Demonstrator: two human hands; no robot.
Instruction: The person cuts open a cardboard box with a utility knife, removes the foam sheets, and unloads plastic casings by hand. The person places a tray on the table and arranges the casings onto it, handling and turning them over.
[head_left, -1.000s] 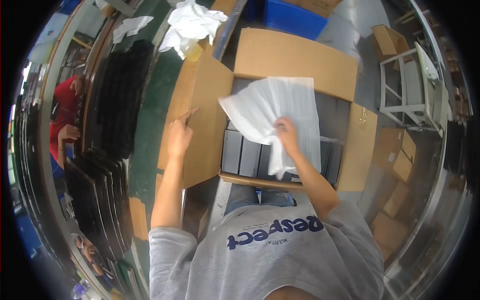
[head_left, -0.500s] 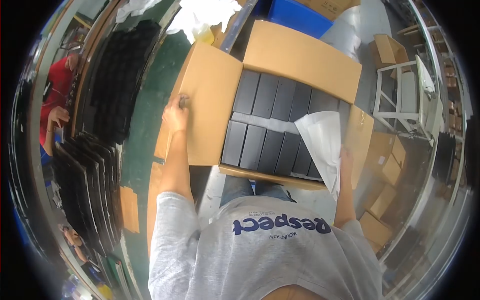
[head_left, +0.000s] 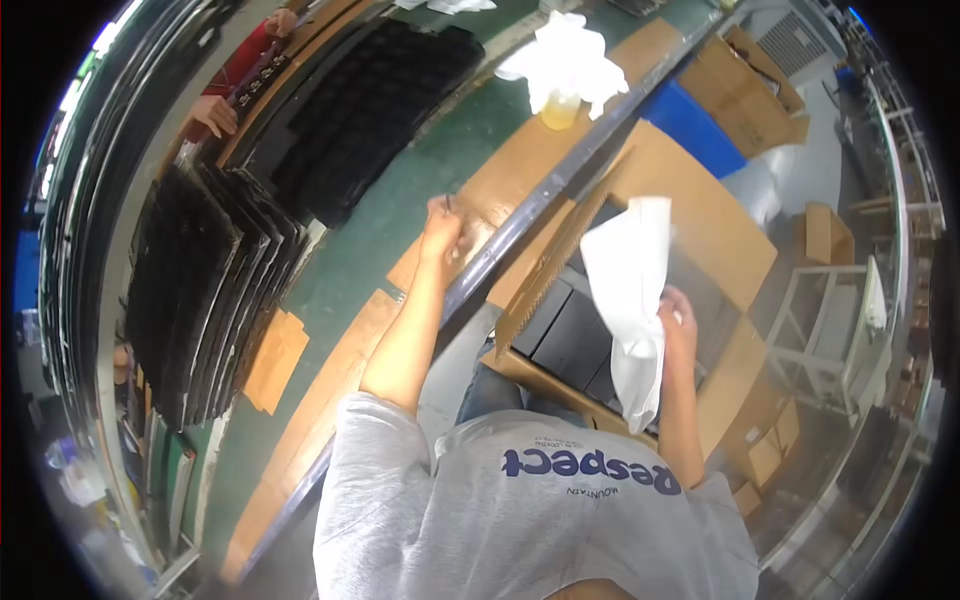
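right hand (head_left: 680, 318): fingers bent around the right edge of the white sheet, gripping it, above the right part of the open carton
left hand (head_left: 440, 232): curled around a small dark item (head_left: 449, 203), too small to name; over the brown tabletop (head_left: 535, 165), well apart from the white sheet; contact with the surface impossible to tell
white sheet (head_left: 628, 270): folded into a long narrow strip, lengthwise over the open carton, hiding part of the contents
open carton (head_left: 690, 185): just right of the metal edge (head_left: 510, 235), flaps spread apart, close in front of the grey shirt (head_left: 530, 515)
dark blocks (head_left: 568, 325): side by side inside the open carton, partly covered from view by the white sheet
crumpled white material (head_left: 570, 60): on the far part of the brown tabletop, beside something yellow (head_left: 560, 112)
blue bin (head_left: 695, 125): behind the open carton
co-worker's hand (head_left: 213, 113): at upper left, near black sheets (head_left: 360, 120), red sleeve (head_left: 245, 55) just beyond
dark panels (head_left: 190, 290): standing in a row at left
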